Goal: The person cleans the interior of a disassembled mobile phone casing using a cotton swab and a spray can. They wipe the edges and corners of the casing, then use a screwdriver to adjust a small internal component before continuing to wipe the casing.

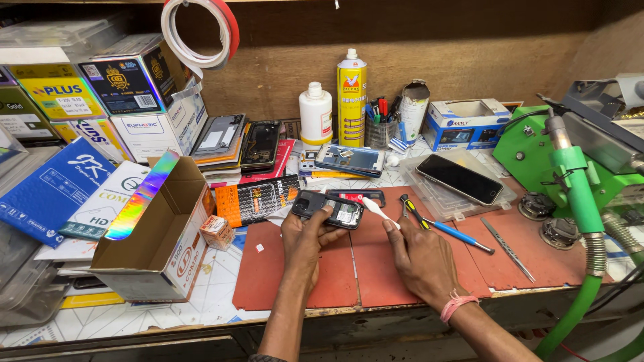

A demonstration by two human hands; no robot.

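Note:
My left hand (305, 239) grips a small dark phone (329, 208) with its back cover off, its insides showing, held flat just above a red work mat (295, 275). My right hand (419, 258) rests on the mat and pinches a thin white pry tool (377, 208) whose tip touches the phone's right edge. A black frame piece (359, 194) lies just behind the phone. A pink band circles my right wrist.
A yellow-black screwdriver (414, 211), a blue-handled tool (463, 238) and metal tweezers (508, 249) lie right of my hand. A black phone (459, 178) rests on a clear tray. An open cardboard box (157, 234) stands left; a green machine (570, 174) right; bottles and boxes behind.

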